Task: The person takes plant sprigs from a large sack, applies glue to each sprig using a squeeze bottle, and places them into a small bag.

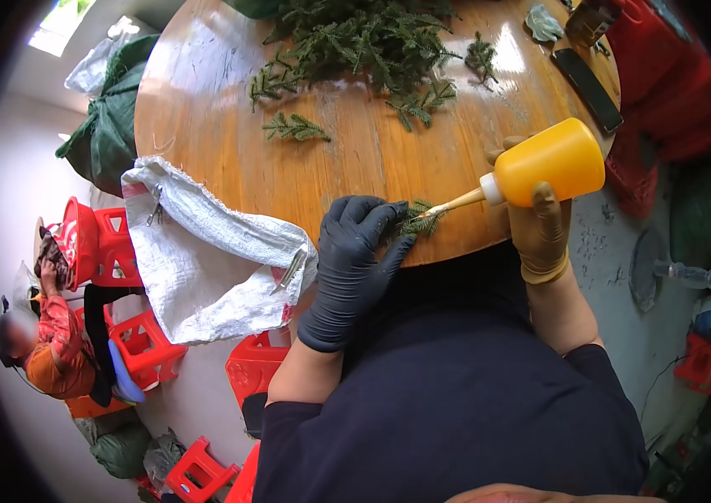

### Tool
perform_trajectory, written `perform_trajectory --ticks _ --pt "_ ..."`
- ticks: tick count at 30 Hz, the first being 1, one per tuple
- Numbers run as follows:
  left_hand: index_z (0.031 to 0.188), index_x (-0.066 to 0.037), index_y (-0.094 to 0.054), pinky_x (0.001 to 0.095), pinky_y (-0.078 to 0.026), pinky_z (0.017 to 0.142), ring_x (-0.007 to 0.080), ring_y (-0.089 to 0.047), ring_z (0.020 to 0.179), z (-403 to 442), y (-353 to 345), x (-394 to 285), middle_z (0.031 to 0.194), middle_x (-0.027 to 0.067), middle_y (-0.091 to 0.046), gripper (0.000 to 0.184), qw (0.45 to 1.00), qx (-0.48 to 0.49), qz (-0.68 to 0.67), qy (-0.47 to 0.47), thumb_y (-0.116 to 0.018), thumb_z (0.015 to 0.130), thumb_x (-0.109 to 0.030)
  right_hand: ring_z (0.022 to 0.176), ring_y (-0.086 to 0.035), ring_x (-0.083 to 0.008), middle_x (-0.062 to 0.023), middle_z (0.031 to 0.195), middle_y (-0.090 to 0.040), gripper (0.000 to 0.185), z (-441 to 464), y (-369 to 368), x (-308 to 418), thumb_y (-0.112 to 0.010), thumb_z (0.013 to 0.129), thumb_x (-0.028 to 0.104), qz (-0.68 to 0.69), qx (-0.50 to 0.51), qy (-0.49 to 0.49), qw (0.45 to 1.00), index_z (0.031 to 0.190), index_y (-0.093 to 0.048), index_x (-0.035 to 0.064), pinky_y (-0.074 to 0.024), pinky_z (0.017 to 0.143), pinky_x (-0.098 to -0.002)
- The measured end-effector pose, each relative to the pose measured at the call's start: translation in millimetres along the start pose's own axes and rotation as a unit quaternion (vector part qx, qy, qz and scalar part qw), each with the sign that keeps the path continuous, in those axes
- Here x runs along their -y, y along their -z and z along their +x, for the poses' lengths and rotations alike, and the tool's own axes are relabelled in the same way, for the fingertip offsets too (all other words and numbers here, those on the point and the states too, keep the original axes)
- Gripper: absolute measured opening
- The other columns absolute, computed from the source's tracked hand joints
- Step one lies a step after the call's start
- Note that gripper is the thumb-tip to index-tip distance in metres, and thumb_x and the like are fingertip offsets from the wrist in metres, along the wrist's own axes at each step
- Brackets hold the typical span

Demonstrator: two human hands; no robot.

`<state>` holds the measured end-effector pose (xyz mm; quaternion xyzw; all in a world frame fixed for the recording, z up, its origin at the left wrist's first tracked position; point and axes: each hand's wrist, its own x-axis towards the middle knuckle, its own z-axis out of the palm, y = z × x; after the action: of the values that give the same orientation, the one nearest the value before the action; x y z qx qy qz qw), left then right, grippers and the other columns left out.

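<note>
My left hand (359, 260), in a black glove, is closed on a small green artificial pine sprig (422, 220) near the table's front edge. My right hand (540, 222), in a tan glove, grips a yellow squeeze bottle (550, 162) from below and behind. The bottle lies tilted on its side, and its narrow tip reaches down to the sprig. Whitish stuff shows at the tip, on or against the sprig. Most of the sprig's stem is hidden by my black-gloved fingers.
Ahead on the round wooden table (204, 101) lies a heap of pine sprigs (364, 42), with a loose sprig (297, 127) before it. A phone (587, 90) rests at the right. A white woven sack (204, 285) hangs over the left edge. Red stools (147, 345) and a seated person (58, 352) are left.
</note>
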<state>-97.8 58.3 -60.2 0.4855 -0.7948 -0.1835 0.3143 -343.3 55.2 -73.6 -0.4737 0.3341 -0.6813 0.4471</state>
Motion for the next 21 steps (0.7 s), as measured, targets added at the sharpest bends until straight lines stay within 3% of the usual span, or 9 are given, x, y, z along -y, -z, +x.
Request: perform_trajectory --ticks 2,21 --pt "0.105 -0.008 -0.071 0.0414 -0.046 0.082 0.0307 -0.059 0.093 0.8 -0.9 1.2 0.096 0.0087 -0.063 0.03 1.0 -0.016 -0.001 -0.019 -0.079 0.077 -0.016 0.114 -0.061 -0.029 -0.0166 0.127 -0.057 0.061 -1.9 -0.1 -4.1 -0.068 0.092 0.039 -0.004 0.005 -0.001 1.0 0.136 -0.046 0.0028 -0.0467 0.102 -0.0458" --pt "0.105 -0.007 -0.071 0.0424 -0.046 0.08 0.0314 -0.058 0.092 4.0 -0.5 1.6 0.094 0.0095 -0.063 0.032 1.0 0.001 0.005 -0.028 -0.08 0.075 -0.016 0.111 -0.064 -0.0293 -0.0155 0.123 -0.061 0.055 0.0 31.1 7.5 -0.069 0.093 0.034 -0.024 -0.046 0.015 0.999 0.134 -0.049 0.0028 -0.0471 0.103 -0.0468"
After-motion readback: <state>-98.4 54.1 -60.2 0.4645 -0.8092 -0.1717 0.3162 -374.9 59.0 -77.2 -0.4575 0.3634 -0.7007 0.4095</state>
